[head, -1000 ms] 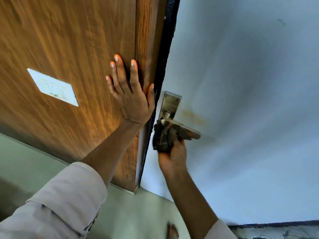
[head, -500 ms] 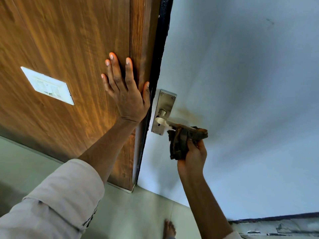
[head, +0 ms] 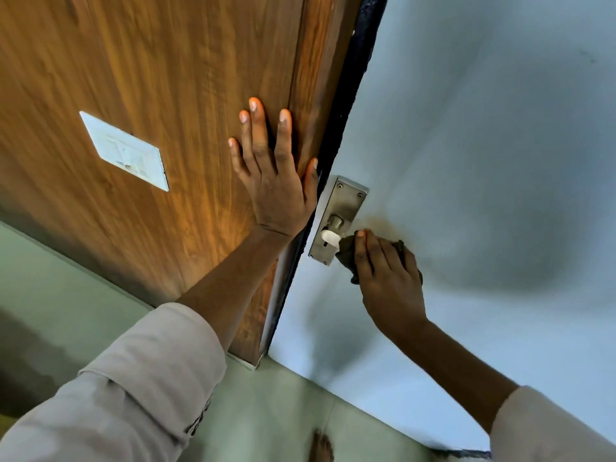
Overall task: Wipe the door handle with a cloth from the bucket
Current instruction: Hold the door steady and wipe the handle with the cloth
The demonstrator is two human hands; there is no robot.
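bare foot on the pale floor, nearest. right hand reaches up from a light sleeve, fingers clamped over a dark cloth wrapped around the door handle lever; lever mostly covered, only its pale inner end shows by the steel backplate. cloth looks soft, limp, probably damp; best bunched in the palm. handle rigid, likely slick. left hand flat, fingers spread, holding nothing, braced on the wooden panel near the switch plate.
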